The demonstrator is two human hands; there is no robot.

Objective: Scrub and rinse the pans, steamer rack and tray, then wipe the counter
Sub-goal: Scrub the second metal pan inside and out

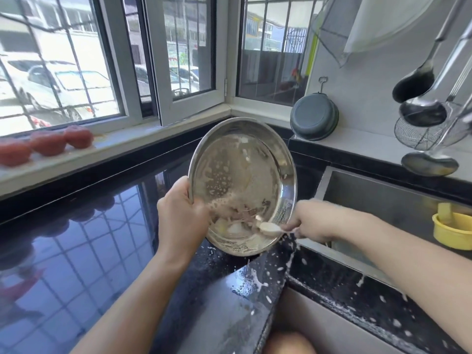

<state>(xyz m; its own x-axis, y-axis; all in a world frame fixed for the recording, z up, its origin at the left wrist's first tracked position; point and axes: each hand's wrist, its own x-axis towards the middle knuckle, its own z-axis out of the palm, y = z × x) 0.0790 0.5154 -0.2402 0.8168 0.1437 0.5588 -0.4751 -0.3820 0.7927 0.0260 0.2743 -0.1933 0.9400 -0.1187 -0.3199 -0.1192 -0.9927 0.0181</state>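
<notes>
Head view shows the left hand [178, 208] gripping the rim of a round steel pan [242, 185], tilted over the black counter [102, 238] at its sink-side edge; the right hand [313, 221] pinches a spoon [270, 228] against the pan's smeared inside; white splashes dot the counter.
</notes>
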